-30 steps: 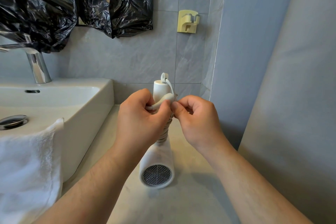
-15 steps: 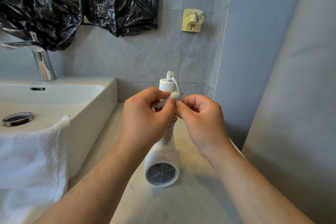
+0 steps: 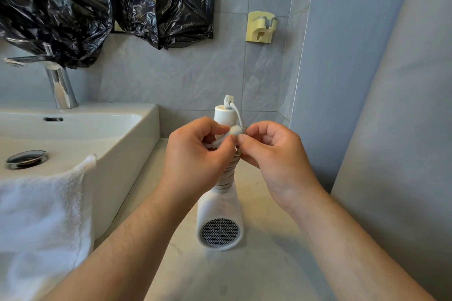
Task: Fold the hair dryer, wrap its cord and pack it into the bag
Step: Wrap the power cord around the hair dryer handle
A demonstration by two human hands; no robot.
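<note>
A white hair dryer [image 3: 220,212] lies on the pale counter [image 3: 256,264], its mesh grille facing me and its handle pointing up and away. Its white cord [image 3: 226,176] is coiled in several turns round the handle. My left hand [image 3: 195,161] grips the handle and pinches the plug end of the cord [image 3: 233,131] with thumb and forefinger. My right hand [image 3: 274,154] meets it from the right, fingertips pinching the same cord end. No bag for packing is visible.
A white basin [image 3: 117,139] with a chrome tap [image 3: 60,85] and drain fills the left; a white towel [image 3: 41,222] hangs over its front rim. Black plastic sheeting [image 3: 97,0] covers the wall above. A yellow wall hook [image 3: 260,27] sits by the corner. A grey wall closes the right side.
Both hands stay on the cord end at the handle with only small finger shifts. The view has drifted slightly to the left.
</note>
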